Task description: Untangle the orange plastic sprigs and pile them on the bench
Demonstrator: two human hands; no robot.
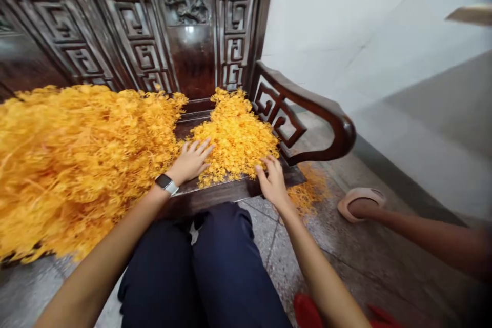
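A small pile of yellow flower-like pieces (240, 136) with thin stems lies on the seat of a dark wooden bench (215, 196). My left hand (191, 160), with a watch (166, 183) on its wrist, rests at the pile's left edge. Its fingers are spread and touch the pieces. At the right front edge of the same pile is my right hand (272, 179), thumb and fingers apart, with nothing visible held in it. A much larger heap of the same yellow pieces (84, 159) covers the seat to the left.
The bench has a carved backrest (192, 56) and a curved armrest (342, 130) on the right. Loose yellow-orange bits (307, 192) lie on the floor below it. Another person's foot in a pale shoe (361, 204) is at the right. Something red (307, 311) shows under my right arm.
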